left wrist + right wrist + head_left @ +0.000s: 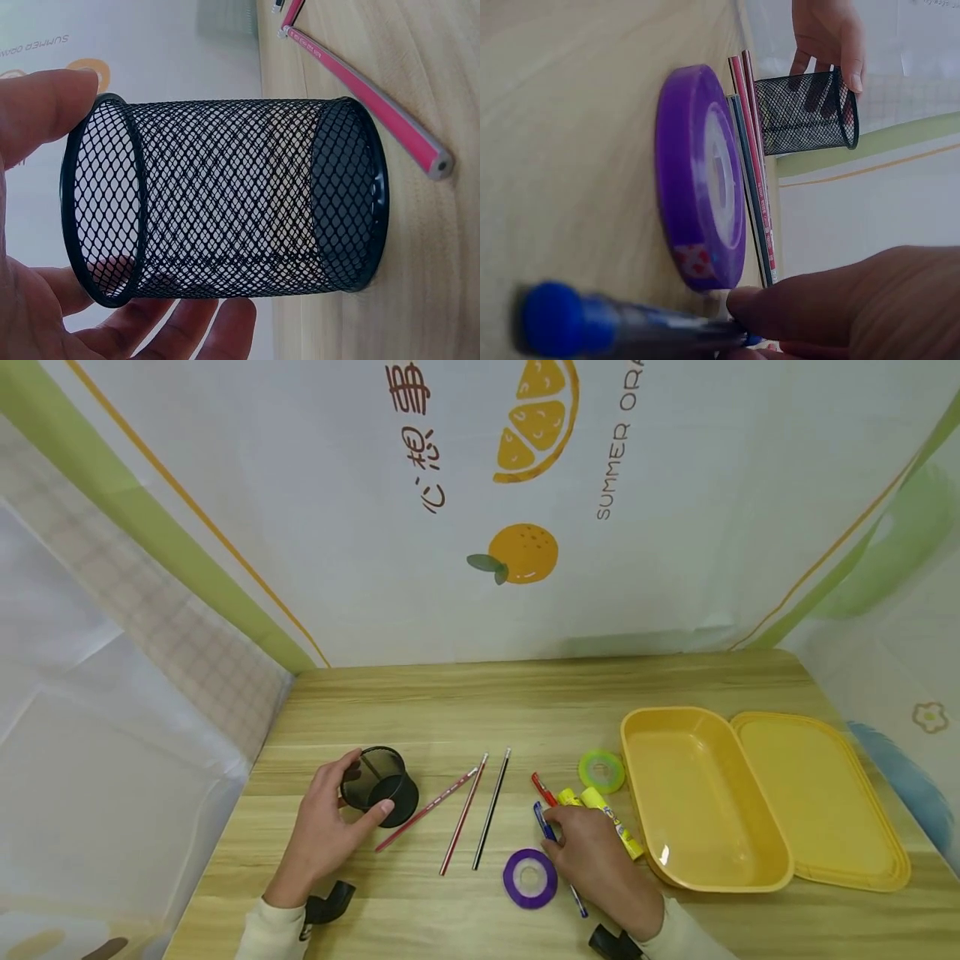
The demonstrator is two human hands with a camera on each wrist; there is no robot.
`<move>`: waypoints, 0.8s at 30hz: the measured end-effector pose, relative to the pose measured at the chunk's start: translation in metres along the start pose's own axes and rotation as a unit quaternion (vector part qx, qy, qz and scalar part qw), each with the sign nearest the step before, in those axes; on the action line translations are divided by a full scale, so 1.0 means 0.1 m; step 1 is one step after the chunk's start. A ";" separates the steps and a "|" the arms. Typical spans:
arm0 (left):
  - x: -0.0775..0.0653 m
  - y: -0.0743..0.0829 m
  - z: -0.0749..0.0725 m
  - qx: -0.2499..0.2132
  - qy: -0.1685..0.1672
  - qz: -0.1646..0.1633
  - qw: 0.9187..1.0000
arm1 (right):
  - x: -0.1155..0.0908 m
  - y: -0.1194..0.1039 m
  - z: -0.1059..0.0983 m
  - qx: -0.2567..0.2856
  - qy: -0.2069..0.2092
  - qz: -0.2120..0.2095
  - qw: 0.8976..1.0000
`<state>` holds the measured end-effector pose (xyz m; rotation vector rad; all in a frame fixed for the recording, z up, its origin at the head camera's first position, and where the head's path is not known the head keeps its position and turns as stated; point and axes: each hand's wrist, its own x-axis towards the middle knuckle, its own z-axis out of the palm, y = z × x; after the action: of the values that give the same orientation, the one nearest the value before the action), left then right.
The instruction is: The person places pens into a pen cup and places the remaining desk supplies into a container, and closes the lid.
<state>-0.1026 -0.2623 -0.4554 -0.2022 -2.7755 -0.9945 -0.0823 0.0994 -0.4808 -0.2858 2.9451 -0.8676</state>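
My left hand holds a black wire-mesh pen cup by its rim, the thumb on one side and the fingers round the other. The cup stands upright on the table with nothing in it. On the right, my right hand pinches a blue pen between thumb and fingers as it lies low at the tabletop. A purple tape roll lies just left of that hand. Past its fingers are a red pen and two yellow glue sticks, partly hidden by the hand.
Three pencils lie between the hands: a pink one, a red one and a black one. A green tape roll sits beside an empty yellow box. The box's yellow lid lies at the right.
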 end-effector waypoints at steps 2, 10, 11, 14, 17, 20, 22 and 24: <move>0.00 0.00 0.00 -0.001 0.002 0.001 1.000 | 0.00 0.00 0.00 -0.008 0.003 -0.004 1.000; 0.00 0.01 0.00 -0.004 0.011 0.004 1.000 | -0.01 -0.02 -0.02 0.029 0.009 0.013 0.999; 0.00 0.01 0.00 -0.003 0.011 0.004 1.000 | -0.01 -0.02 -0.03 0.033 0.010 0.014 0.999; 0.00 0.02 0.00 -0.003 0.009 0.003 1.000 | 0.00 -0.02 -0.05 0.030 0.016 0.010 0.999; 0.00 0.01 0.00 -0.005 0.006 0.000 1.000 | 0.01 0.00 -0.07 0.025 0.026 0.003 0.999; 0.00 0.01 0.00 -0.007 0.005 -0.004 1.000 | 0.01 0.01 -0.09 0.035 0.035 -0.001 0.999; 0.00 0.00 0.00 -0.008 0.003 -0.006 1.000 | 0.01 0.02 -0.11 0.049 0.040 0.000 0.998; 0.00 0.00 0.00 -0.009 0.002 -0.007 1.000 | 0.02 0.03 -0.13 0.064 0.044 0.000 0.997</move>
<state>-0.1026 -0.2625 -0.4554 -0.1834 -2.7681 -1.0232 -0.0858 0.1084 -0.4716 -0.2464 2.9505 -1.0914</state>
